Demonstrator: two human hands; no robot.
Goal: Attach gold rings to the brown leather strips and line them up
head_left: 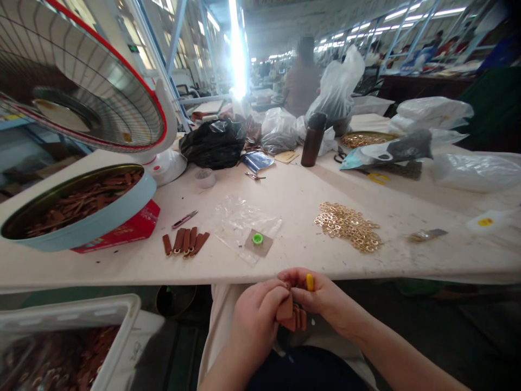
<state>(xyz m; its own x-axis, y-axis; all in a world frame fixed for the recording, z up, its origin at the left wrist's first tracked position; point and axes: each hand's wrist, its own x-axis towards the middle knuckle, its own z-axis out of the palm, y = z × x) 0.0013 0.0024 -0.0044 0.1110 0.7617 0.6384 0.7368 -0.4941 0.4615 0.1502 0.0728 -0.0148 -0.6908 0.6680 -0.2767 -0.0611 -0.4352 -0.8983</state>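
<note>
Just below the table's front edge, my left hand (260, 307) is closed on several brown leather tabs (286, 309) that hang below its fingers. Against it, my right hand (315, 296) has its fingers curled in at the top of the tabs. A small yellow piece (310, 282) shows at my right hand's fingers; whether it is worn or held I cannot tell. The fingertips of both hands are partly hidden. On the table ahead to the left lie brown tabs with gold rings (185, 241). A pile of gold metal rings (348, 225) lies ahead to the right.
Thread snips (185, 219) lie behind the finished-looking tabs. A green cap (257, 238) sits on a small square card by a clear plastic bag (232, 214). At left stand a round tin (89, 217) of brown strips and a fan (160, 157). A dark bottle (313, 141) stands farther back.
</note>
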